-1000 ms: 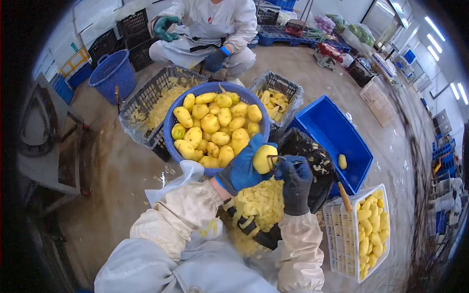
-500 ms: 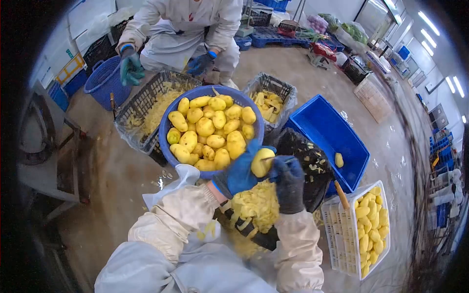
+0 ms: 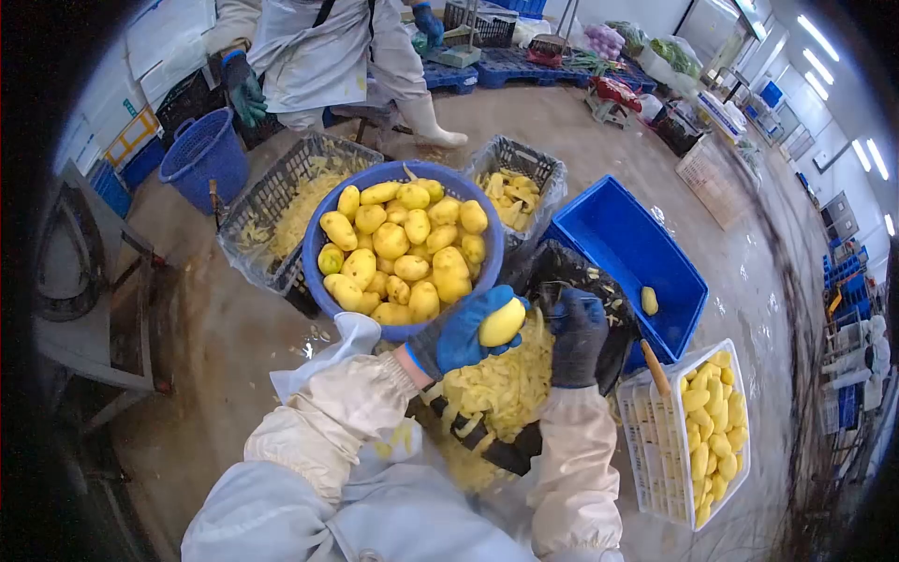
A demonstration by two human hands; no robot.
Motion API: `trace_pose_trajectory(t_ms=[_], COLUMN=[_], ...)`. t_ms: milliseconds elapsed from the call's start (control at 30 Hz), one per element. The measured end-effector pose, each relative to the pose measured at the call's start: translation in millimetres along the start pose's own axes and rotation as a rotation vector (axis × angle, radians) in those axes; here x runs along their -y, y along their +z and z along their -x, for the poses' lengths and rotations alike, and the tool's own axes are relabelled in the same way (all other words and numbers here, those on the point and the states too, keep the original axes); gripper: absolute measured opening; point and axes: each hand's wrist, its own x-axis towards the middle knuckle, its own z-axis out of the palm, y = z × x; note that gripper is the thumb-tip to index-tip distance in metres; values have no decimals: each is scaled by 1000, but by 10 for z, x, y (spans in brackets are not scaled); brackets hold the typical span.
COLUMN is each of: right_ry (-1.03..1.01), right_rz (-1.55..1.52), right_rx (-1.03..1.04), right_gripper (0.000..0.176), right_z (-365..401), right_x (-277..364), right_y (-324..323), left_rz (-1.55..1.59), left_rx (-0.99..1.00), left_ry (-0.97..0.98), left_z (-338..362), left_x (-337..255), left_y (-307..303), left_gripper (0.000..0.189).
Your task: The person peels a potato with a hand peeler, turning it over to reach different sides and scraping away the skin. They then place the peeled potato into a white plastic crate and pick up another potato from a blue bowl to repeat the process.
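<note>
The left hand wraps its fingers round a potato just below the heaped blue tub. It looks nearly peeled, I think. The right hand curls beside it; holding what, I cannot tell

Potatoes lie in the basin, between the crate and the tub.

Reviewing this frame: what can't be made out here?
- Head view: whatever the right hand grips is hidden inside its own dark glove.
- Head view: the underside of the potato is covered by the left hand.
- Head view: the co-worker is cut off by the top edge.
- Head view: the wooden handle runs into the white basket, which hides its lower end.
</note>
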Motion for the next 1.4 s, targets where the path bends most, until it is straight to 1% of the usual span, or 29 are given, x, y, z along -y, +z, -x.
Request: trace_pose_trajectory(t_ms=[33,67,100,167,233,300,367,433,467,500,600,667,700,733,800,833,900,967,1000,1033,1067,1100,1133,1167,1233,1267,1300,1367,1400], right_ry=[-96,38,35,67,172,153,183,27,111,102,220,100,-17,15,75,148,130,-53,-192,-190,-56,79,-4,1,-69,-67,11,102,95], right_rz=[45,-218,-216,-205,-225,-137,-121,-224,-313,-317,-286,-133,32,-199,-198,-193,-149,65,171,168,78,-10,-72,-67,-141,-142,-163,-188,-149], right_rx=[-109,-129,-130,33,49,153,134,-41,-74,-81,177,52,-51,-47,-13,23,83,192,237,234,173,114,1,5,-127,-126,-76,26,99], right_gripper=[10,11,11,12,13,12,12,13,14,14,16,15,14,13,12,12,11,11,9,9,9,9,8,8,8,8,9,10,10], right_z=[-45,-34,6,100,204,293,223,4,-31,18,278,102,-9,-60,20,109,282,415,444,429,367,293,201,93,-87,-42,31,148,221], right_x=[71,155,208,264,326,311,190,62,137,146,278,35,-51,66,200,358,339,173,30,49,105,155,179,120,67,92,125,255,257], right_y=[18,-5,27,147,309,417,295,23,-46,-33,281,61,-84,-96,-12,118,288,448,509,494,442,384,332,137,-108,-63,6,213,289], left_rz=[-95,-67,-67,134,170,-1597,-1571,-1543,-1401,-1471,-1577,-1626,-812,-11,-188,-561,-1363,336,367,366,-372,-952,-1489,-1484,-136,41,46,-1299,-756], left_rx=[-45,-11,-8,-69,-41,-135,-123,-108,-171,-182,-159,-101,-86,-59,-119,-89,-247,153,-38,-42,-99,-15,-82,-89,-19,-59,-65,-140,11], left_ry=[14,68,67,63,68,844,819,806,731,768,876,929,532,119,236,382,737,7,29,26,224,475,811,811,51,42,59,736,432], left_z=[17,7,-8,-22,8,95,99,87,112,84,27,30,41,41,-20,-11,7,-74,-55,21,128,150,172,155,111,70,60,66,5], left_x=[-21,-39,-58,-114,-120,-162,-167,-159,-155,-170,-144,-118,-109,-129,-107,-90,-60,-118,-97,-109,-132,-92,-52,-41,-117,-112,-72,-13,-7], left_y=[23,12,28,79,82,265,288,362,432,398,345,294,237,213,209,199,184,-26,-57,77,295,265,235,173,103,92,96,132,131], left_gripper=[48,52,52,55,42,38,41,45,44,45,43,41,37,32,31,34,44,23,28,28,32,38,45,45,48,45,45,38,34])
